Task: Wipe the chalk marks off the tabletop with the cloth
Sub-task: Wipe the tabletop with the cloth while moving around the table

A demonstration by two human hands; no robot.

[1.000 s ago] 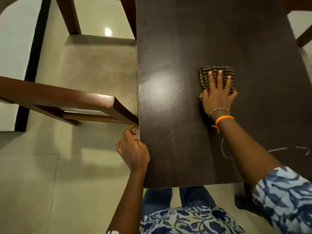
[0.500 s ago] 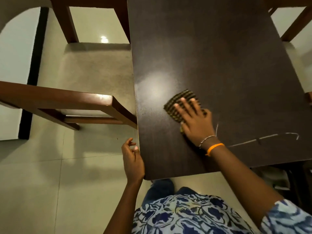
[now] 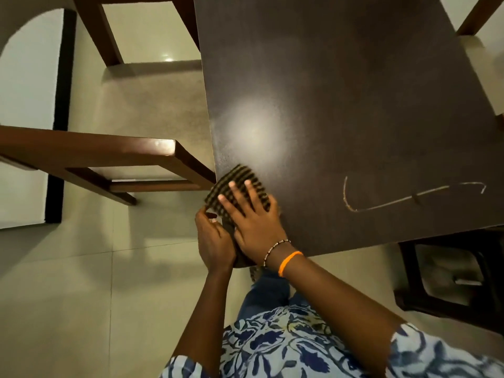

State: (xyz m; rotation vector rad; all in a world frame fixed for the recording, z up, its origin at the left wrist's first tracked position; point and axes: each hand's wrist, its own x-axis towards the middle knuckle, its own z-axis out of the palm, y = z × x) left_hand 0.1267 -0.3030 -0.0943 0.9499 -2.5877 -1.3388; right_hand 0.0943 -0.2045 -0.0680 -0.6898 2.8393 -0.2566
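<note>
A dark brown tabletop (image 3: pixel 341 91) fills the upper right. My right hand (image 3: pixel 252 222) lies flat with spread fingers on a checked brown-and-tan cloth (image 3: pixel 234 181) at the table's near left corner, where the cloth overhangs the left edge. My left hand (image 3: pixel 214 241) is cupped beside that edge, just below the cloth, with its fingertips at the cloth's hanging part. A white chalk mark (image 3: pixel 395 200), a hooked line, runs across the tabletop to the right of my hands.
A wooden chair (image 3: pixel 109 151) with a beige seat stands against the table's left side. Another chair leg (image 3: pixel 474 17) shows at the top right. A dark stool (image 3: pixel 450 274) sits under the table's near right. The floor is pale tile.
My right hand has slid the cloth from the table's middle toward me and leftward to the left edge. My left hand has risen to meet the cloth at the edge.
</note>
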